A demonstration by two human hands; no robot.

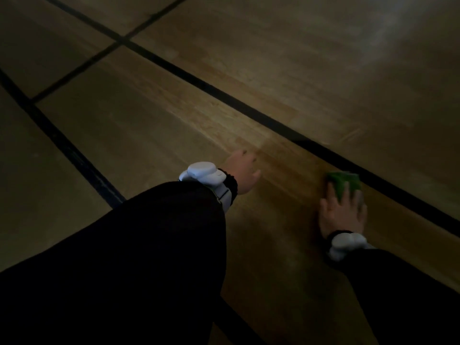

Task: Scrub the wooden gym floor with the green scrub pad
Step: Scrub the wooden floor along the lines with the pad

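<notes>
The wooden gym floor (189, 115) fills the dim view, its boards running diagonally. A green scrub pad (344, 181) lies flat on the boards at the right, just below a black court line. My right hand (342, 212) presses down on the pad with fingers spread over its near half. My left hand (242, 171) rests on the floor near the middle, fingers apart and holding nothing. Both arms wear black sleeves with a white band at each wrist.
Black court lines (224, 95) cross the floor diagonally, with another line (62, 143) at the left and a thinner crossing line at the upper left. A pale glare patch (388, 28) lies at the upper right.
</notes>
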